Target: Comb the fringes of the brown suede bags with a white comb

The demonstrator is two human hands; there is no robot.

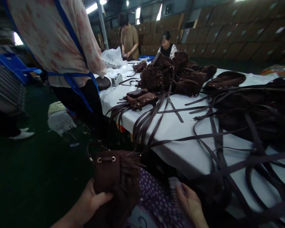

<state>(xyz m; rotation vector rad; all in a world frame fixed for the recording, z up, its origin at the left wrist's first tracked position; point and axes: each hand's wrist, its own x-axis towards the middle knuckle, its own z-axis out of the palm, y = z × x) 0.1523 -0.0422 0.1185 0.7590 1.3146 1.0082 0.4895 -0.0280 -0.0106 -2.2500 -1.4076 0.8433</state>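
My left hand [91, 201] grips a dark brown suede fringed bag [117, 177] with metal eyelets, held upright low in front of me over my purple dotted lap [154, 199]. My right hand [190, 202] is closed around a small brush [173, 186], just right of the bag. Both hands are below the near edge of a white-covered table [175, 129].
Piles of brown fringed bags [166, 76] and long straps [228, 152] cover the table, straps hanging over its edge. A person in a floral top and blue apron [61, 47] stands at the left. Two other people work at the far end. Cardboard boxes line the back wall.
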